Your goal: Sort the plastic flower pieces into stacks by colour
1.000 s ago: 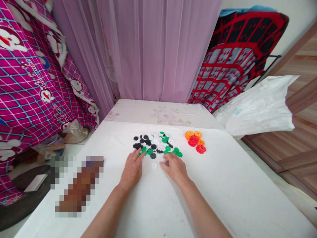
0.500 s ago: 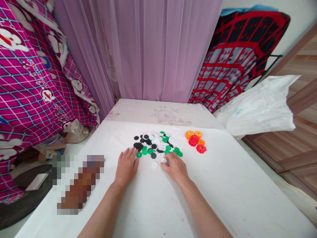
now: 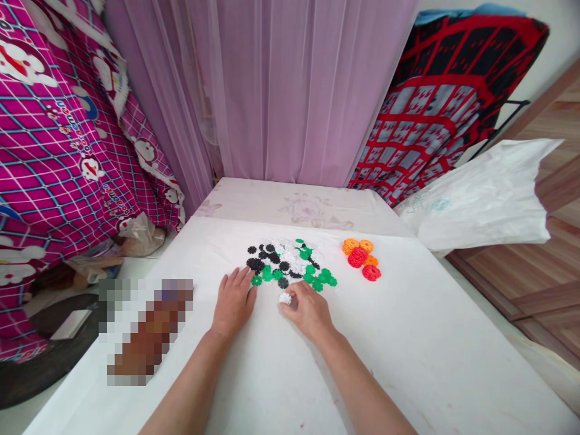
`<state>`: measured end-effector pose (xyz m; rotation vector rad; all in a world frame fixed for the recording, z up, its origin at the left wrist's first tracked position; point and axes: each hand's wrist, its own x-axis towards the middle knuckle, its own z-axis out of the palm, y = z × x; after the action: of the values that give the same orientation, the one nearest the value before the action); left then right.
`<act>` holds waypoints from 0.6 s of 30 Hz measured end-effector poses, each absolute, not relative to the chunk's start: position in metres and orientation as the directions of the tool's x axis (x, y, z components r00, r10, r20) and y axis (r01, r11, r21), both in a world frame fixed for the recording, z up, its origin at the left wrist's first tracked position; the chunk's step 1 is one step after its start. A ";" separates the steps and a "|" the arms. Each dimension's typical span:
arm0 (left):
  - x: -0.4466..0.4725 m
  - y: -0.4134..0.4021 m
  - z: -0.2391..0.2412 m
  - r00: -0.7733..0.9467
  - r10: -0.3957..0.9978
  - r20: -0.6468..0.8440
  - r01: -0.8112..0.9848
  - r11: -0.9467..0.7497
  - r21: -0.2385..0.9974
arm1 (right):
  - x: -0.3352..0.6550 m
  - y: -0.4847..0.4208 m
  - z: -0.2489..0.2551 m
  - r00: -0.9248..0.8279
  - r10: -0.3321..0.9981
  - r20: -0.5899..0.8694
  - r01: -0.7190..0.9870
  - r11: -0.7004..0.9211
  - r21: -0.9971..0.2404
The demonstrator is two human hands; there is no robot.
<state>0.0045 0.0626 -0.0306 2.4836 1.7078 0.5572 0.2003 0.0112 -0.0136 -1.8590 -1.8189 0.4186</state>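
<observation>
White piece (image 3: 285,298) is pinched between thumb and forefinger of the right hand (image 3: 308,311), the other fingers curled in; it is held at the 6 o'clock edge of the mixed pile (image 3: 290,264) of black, white and green pieces. Whether it is lifted clear of the desk (image 3: 408,338) or resting on it cannot be told from this angle. The left hand (image 3: 233,301) is laid flat, palm down, fingers spread and nothing gripped, at 8 o'clock of the pile; its fingertips are set just beside a green piece (image 3: 257,280). An orange and red cluster (image 3: 362,258) is seen at 3 o'clock of the pile, apart from it. The step in hand is judged to be the singling out of one white piece at the near edge. A steady, light pinch would be called for next, the piece being small and its neighbours lying close.
</observation>
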 end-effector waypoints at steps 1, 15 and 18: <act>0.005 0.062 -0.030 0.313 0.917 0.245 0.889 -0.374 0.263 | 0.201 0.012 -0.014 0.058 0.990 0.132 0.840 0.023 -0.542; 0.005 0.062 -0.027 0.312 0.919 0.242 0.891 -0.371 0.262 | 0.222 0.009 -0.019 0.105 0.973 0.203 0.804 0.037 -0.594; 0.005 0.061 -0.027 0.312 0.918 0.246 0.892 -0.372 0.257 | 0.253 0.007 -0.019 0.286 0.931 0.227 0.811 -0.109 -0.575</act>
<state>0.0050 0.0614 -0.0273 2.4839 1.7173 0.5442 0.2531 0.0070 -0.0186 -1.9477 -1.5550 0.2535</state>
